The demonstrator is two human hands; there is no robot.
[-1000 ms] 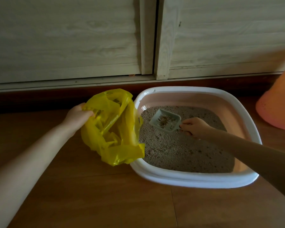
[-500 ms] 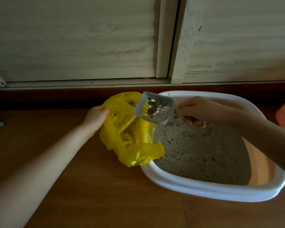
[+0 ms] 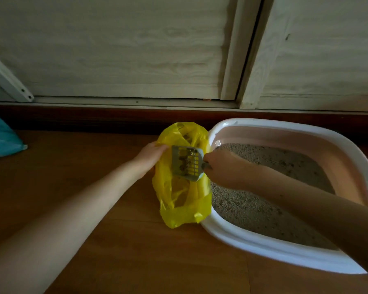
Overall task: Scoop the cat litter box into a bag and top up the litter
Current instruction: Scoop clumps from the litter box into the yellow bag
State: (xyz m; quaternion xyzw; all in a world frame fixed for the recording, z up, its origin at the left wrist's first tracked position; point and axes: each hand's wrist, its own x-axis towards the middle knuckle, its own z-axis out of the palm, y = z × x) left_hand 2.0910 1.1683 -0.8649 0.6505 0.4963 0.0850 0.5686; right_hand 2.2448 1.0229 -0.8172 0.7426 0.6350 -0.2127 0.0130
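A yellow plastic bag point(image 3: 184, 206) stands open on the floor against the left side of the litter box point(image 3: 263, 249), a white-rimmed pink tray filled with grey litter point(image 3: 261, 200). My left hand point(image 3: 150, 158) grips the bag's left edge and holds its mouth open. My right hand point(image 3: 223, 166) grips the handle of a grey slotted scoop point(image 3: 186, 163). The scoop hangs over the bag's mouth with dark clumps lying on its slots.
Pale wooden cabinet doors point(image 3: 136, 49) run along the back above a dark baseboard. A light blue bag point(image 3: 0, 139) lies at the far left on the wooden floor point(image 3: 136, 262). A white bracket point(image 3: 9, 83) leans at the upper left.
My right hand lifted the loaded scoop out of the litter and carried it left, over the bag's mouth. My left hand kept its hold on the bag.
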